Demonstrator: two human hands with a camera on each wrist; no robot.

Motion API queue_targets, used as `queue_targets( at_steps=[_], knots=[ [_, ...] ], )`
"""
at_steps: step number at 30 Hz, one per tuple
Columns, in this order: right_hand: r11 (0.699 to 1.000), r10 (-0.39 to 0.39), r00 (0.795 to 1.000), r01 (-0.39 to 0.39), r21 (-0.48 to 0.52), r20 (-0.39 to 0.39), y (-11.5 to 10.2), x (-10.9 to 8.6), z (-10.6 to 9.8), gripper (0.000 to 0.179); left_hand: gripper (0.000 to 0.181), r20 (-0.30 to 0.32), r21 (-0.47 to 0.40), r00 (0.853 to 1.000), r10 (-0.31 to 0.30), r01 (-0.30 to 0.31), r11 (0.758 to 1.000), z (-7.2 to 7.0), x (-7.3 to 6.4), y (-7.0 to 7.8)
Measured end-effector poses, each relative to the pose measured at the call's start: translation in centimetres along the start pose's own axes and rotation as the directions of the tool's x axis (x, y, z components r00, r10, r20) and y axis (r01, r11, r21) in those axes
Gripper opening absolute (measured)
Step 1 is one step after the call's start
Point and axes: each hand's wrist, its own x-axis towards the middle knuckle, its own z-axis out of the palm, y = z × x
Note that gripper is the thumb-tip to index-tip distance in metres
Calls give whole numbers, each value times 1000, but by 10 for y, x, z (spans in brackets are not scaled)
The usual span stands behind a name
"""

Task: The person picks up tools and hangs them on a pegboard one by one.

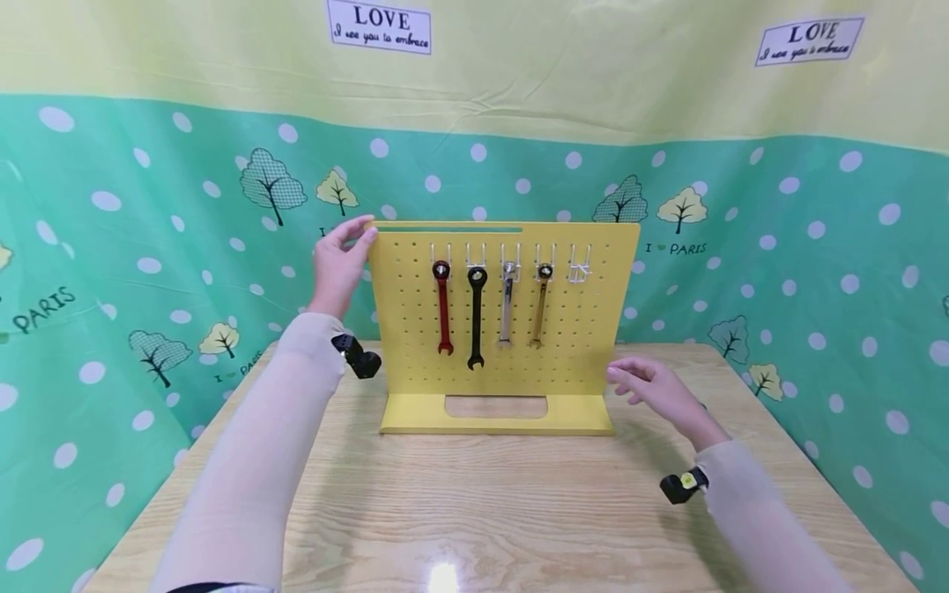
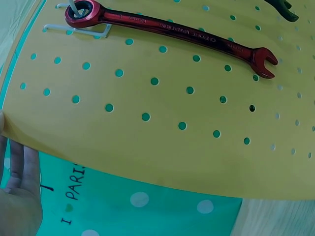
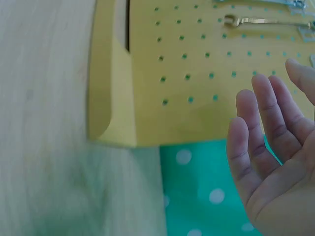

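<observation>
A yellow pegboard (image 1: 400, 354) stands upright on its flat base. My left hand (image 1: 339, 268) pinches its top left corner, thumb in front and fingers behind, as the left wrist view also shows. Four hooks carry combination wrenches hung by their ring ends: a red wrench (image 1: 444, 309), a black wrench (image 1: 477, 321), a silver wrench (image 1: 507, 309) and a gold wrench (image 1: 541, 309). By the board's lower right edge, my right hand (image 1: 660, 394) holds nothing, its fingers loosely extended. In the right wrist view its palm (image 3: 285, 191) faces the camera, beside the board.
A white hook (image 1: 580, 270) at the right end of the row bears no wrench. The wooden table (image 1: 474, 502) extends in front of the board. Behind and on both sides hangs a green and yellow patterned curtain (image 1: 222, 140).
</observation>
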Motion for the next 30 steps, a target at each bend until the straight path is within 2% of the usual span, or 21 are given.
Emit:
queue_targets(
  at_steps=[7, 13, 22, 26, 30],
  knots=[
    [998, 53, 998, -54, -38, -20, 24, -17, -14, 56, 34, -3, 12, 1000, 0, 0, 1000, -1, 1, 1],
    [985, 124, 991, -129, -111, -51, 48, -34, -27, 64, 35, 0, 15, 1000, -3, 3, 1000, -1, 2, 1],
    [971, 199, 977, -207, -117, -74, 87, -58, -49, 69, 36, -1, 4, 1000, -15, 15, 1000, 0, 0, 0],
    [952, 230, 968, -245, -181, -99, 102, -65, -61, 66, 36, 1, 4, 1000, -11, 11, 1000, 1, 0, 1],
    [931, 307, 949, -316, -181, -78, 115, -70, -74, 69, 36, 3, 3, 1000, -6, 6, 1000, 1, 0, 1]
  ],
)
